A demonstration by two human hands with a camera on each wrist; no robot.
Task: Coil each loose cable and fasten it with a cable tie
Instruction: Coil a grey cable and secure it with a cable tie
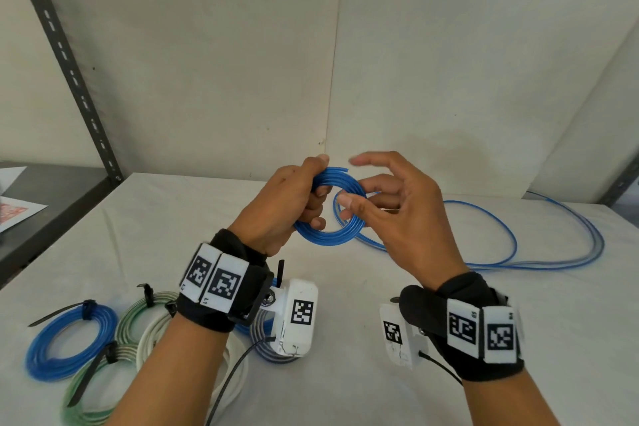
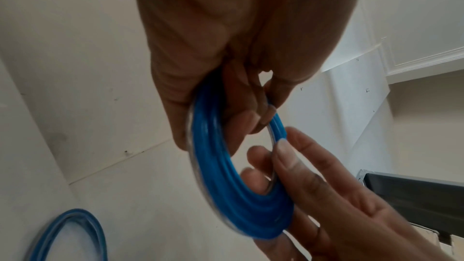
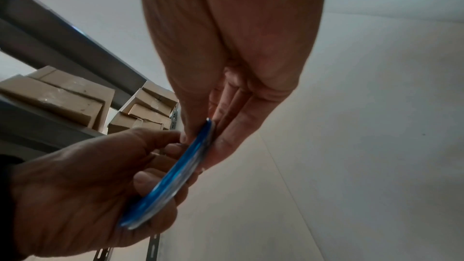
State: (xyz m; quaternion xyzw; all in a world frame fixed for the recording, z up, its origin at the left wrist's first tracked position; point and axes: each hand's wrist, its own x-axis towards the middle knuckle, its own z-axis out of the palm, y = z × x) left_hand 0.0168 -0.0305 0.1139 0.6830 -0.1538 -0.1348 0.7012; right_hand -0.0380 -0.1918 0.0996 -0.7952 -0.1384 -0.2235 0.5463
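Head view: several tied coils (image 1: 71,339) lie finished; left hand (image 1: 280,204) fingers clamp the blue coil (image 1: 328,239), right hand (image 1: 390,207) fingers apart; loose cable (image 1: 511,252) remains.

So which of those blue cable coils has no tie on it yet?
The blue cable coil gripped by the left hand: no tie, its tail trailing across the table. The blue coil lying at the table's left already wears a black tie.
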